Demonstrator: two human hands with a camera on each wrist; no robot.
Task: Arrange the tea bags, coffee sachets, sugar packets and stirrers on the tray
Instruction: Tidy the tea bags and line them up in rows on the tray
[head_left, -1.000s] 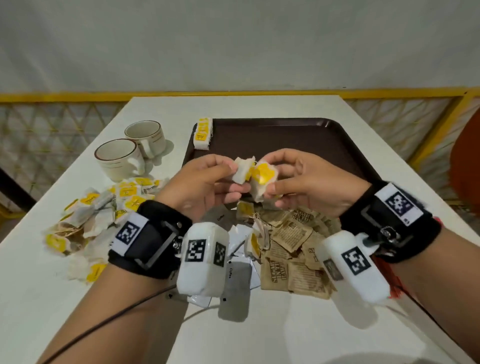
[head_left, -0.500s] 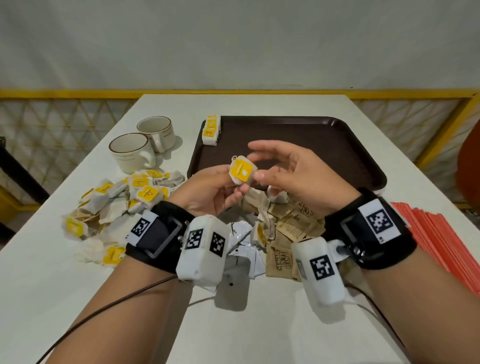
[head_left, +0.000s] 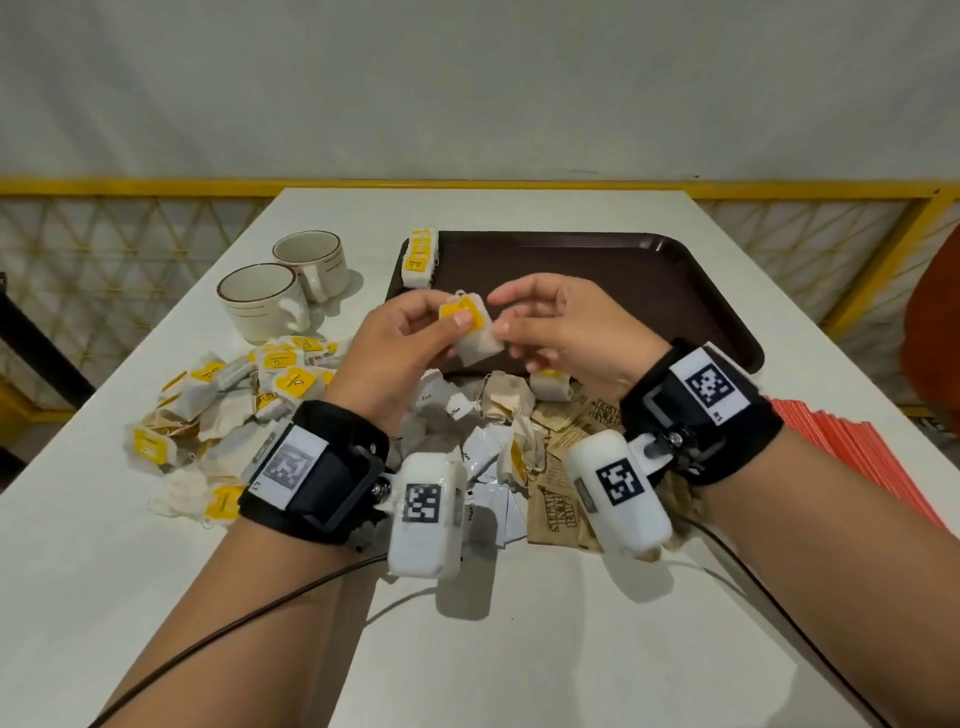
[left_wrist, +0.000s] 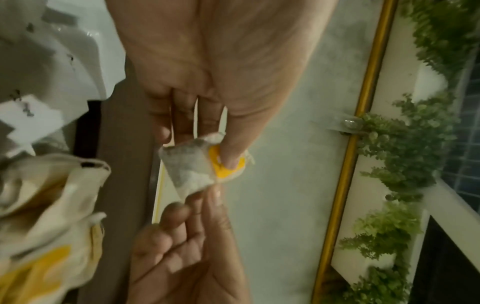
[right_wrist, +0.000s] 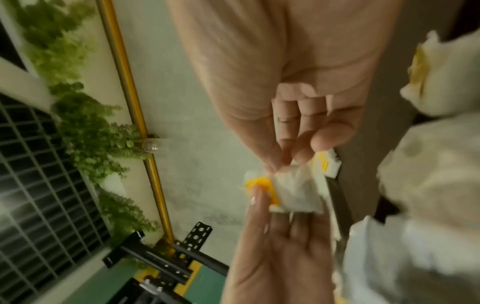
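Tea bag (head_left: 471, 332) pinched in left hand (head_left: 400, 348); right hand (head_left: 566, 332) grip unclear
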